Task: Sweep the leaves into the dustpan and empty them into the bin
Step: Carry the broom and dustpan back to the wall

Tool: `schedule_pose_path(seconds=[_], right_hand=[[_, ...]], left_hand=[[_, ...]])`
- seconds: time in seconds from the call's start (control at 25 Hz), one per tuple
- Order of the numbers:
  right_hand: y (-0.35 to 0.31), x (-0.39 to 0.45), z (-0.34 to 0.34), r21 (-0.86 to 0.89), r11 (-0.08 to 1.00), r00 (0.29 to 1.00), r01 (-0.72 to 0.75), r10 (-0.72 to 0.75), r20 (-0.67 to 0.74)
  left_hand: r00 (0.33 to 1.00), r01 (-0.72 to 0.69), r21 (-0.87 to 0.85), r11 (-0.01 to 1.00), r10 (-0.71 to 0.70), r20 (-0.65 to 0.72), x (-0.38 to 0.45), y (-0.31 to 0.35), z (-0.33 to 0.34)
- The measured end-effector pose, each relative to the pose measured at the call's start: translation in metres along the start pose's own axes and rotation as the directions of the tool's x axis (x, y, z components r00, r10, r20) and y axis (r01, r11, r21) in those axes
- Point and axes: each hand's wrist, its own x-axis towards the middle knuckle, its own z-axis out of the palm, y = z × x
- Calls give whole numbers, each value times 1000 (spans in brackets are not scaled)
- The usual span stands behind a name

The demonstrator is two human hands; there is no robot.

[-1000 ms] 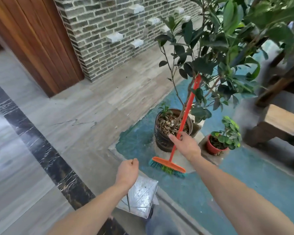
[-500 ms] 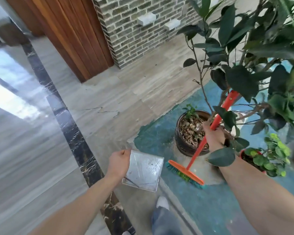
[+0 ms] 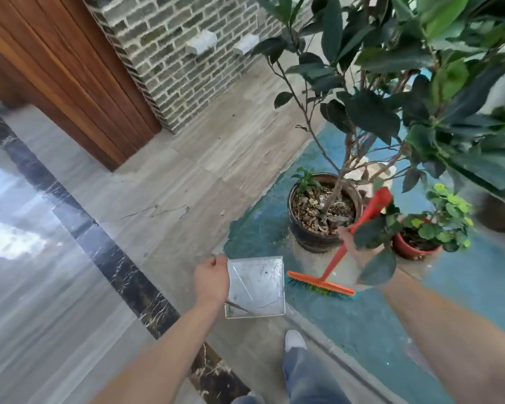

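- The left hand (image 3: 212, 279) is curled into a fist at the left edge of the metal dustpan (image 3: 255, 287), grasping it by a thin handle that is mostly hidden behind the hand.
- The dustpan is a flat, scratched, silvery tray, held low over the grey stone floor (image 3: 187, 176); I cannot tell whether it touches the ground.
- The right hand (image 3: 349, 239) wraps around the lower part of the red broom handle (image 3: 359, 225), its fingers closed on the shaft (a dark leaf covers part of the wrist).
- The broom head (image 3: 319, 285), orange with green bristles, sits just to the right of the dustpan, on the blue-green painted patch (image 3: 362, 322) of floor.
- Just behind the broom stands a dark glazed pot (image 3: 303, 240) holding a tall leafy shrub (image 3: 391, 91), with dry leaves (image 3: 312, 208) and debris lying on its soil.
- A smaller red pot (image 3: 411, 250) with a bright green plant stands to the right, beside the broom handle.
- No bin shows in this view.
- Beyond lie a grey brick wall (image 3: 172, 53), wooden panelling (image 3: 56, 68) and a black marble strip (image 3: 99, 243) crossing the polished floor.
- One white shoe (image 3: 295, 339) and a blue trouser leg show at the bottom.
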Motion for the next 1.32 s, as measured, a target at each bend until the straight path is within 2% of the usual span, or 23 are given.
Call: schedule_pose_path(seconds=[0.04, 0.12, 0.24, 0.36, 0.48, 0.6, 0.72, 0.76, 0.84, 0.88, 1.0, 1.12, 1.24, 1.32], right_hand=[[9, -13, -9, -67, 996, 998, 63, -65, -28], [31, -43, -25, -241, 959, 988, 149, -152, 5], [72, -86, -44, -324, 938, 991, 121, -134, -20], [104, -139, -71, -327, 944, 978, 46, -109, -177], [146, -205, -108, -306, 950, 931, -58, -59, -359], [209, -290, -145, -186, 971, 858, -153, 37, -512], [274, -367, -182, -49, 977, 760, -207, 129, -637], [299, -396, -196, 24, 976, 705, -218, 174, -688], [334, -436, -210, 88, 966, 623, -242, 224, -750], [357, -465, -221, 135, 954, 556, -267, 267, -787], [417, -534, -248, 238, 916, 393, -322, 358, -847], [484, -613, -279, 343, 863, 223, -371, 442, -869], [545, -687, -311, 428, 826, 109, -366, 495, -862], [583, -741, -330, 523, 775, 9, -355, 562, -827]], left_hand=[[999, -17, 0, 1000, 17, 29, -3, 0, -1], [995, -53, -4, 999, 53, 79, -8, -4, -3], [980, -142, 11, 990, 139, 146, -21, -20, -12], [938, -253, 22, 967, 240, 248, -45, -36, -26], [847, -418, 45, 907, 372, 379, -88, -57, -29], [715, -543, 75, 836, 414, 563, -144, -75, -20], [544, -658, 78, 749, 401, 737, -207, -92, -3], [483, -695, 74, 716, 387, 785, -238, -100, 3], [404, -737, 64, 673, 363, 839, -282, -113, 12], [334, -774, 50, 631, 339, 880, -315, -125, 18], [185, -817, -22, 576, 298, 937, -396, -161, 29], [46, -846, -80, 527, 222, 974, -493, -209, 36], [-74, -845, -140, 516, 146, 987, -591, -254, 35], [-179, -858, -200, 473, 91, 980, -657, -283, 29]])
